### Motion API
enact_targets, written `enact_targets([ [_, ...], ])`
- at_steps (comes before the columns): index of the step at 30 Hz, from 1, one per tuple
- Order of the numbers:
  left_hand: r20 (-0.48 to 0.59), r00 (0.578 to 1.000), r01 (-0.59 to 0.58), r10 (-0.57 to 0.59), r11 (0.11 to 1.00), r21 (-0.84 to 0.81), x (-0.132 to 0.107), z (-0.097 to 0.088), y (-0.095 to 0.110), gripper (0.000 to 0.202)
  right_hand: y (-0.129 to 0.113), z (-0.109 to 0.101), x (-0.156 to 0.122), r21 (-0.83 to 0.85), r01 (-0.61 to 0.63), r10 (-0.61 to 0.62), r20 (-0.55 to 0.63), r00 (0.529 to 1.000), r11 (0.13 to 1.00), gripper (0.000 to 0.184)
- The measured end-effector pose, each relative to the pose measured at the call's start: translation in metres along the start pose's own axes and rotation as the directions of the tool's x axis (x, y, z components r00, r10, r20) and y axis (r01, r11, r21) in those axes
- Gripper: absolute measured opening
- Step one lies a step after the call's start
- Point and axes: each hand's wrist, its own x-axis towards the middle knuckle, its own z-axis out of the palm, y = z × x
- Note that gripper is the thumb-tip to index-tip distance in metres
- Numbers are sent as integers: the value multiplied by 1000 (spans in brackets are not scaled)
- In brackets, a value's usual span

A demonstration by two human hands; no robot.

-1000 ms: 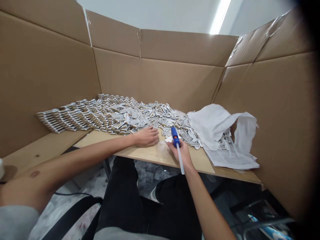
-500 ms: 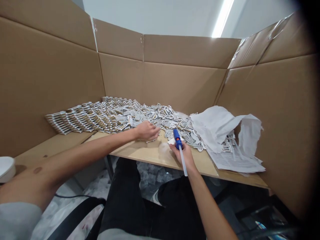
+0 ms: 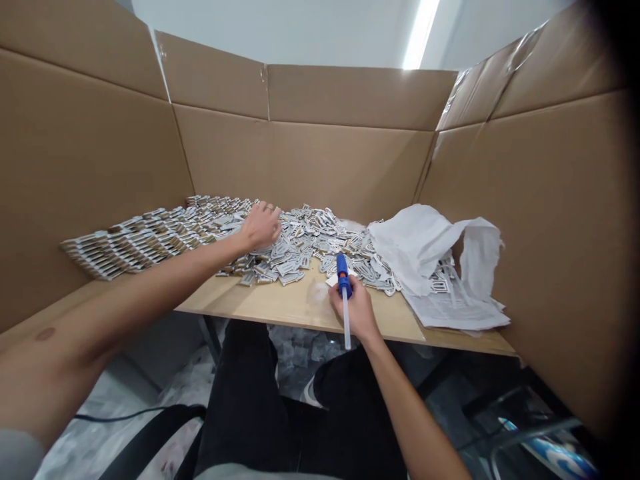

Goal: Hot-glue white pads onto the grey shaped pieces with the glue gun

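Left hand (image 3: 261, 227) on countless small clips (image 3: 305, 250), right hand (image 3: 356, 310) clamped round one blue-topped rod (image 3: 343, 270), well apart.

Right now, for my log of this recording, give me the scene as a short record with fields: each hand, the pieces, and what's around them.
left hand: resting on a heap of small flat white-and-tan pieces
right hand: gripping a blue-topped tool with a clear rod
stacked pieces: overlapping rows of similar pieces, left of the heap
around: crumpled white paper over printed sheets, on a wooden board, backed by cardboard panels
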Motion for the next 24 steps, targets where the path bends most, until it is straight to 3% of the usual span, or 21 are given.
enact_targets([
  [3,98,975,-189,201,975,-116,1,9,40,41,-9,3,-6,-215,126,-107,98,989,968,23],
  [7,259,931,-190,258,946,-262,5,28,76,35,-16,8,-11,-337,229,-160,222,962,913,25],
  [12,336,920,-82,205,935,-345,21,49,84,34,-7,2,-4,-421,152,-71,202,977,894,23],
  [17,322,935,30,147,873,-487,31,54,87,65,5,-7,4,-421,63,-9,130,991,905,22],
  [19,312,943,75,117,838,-540,32,53,93,55,7,-8,5,-422,44,1,107,994,906,22],
  [24,260,966,181,-14,751,-635,28,39,107,5,9,-4,5,-483,79,-28,110,993,872,24],
])
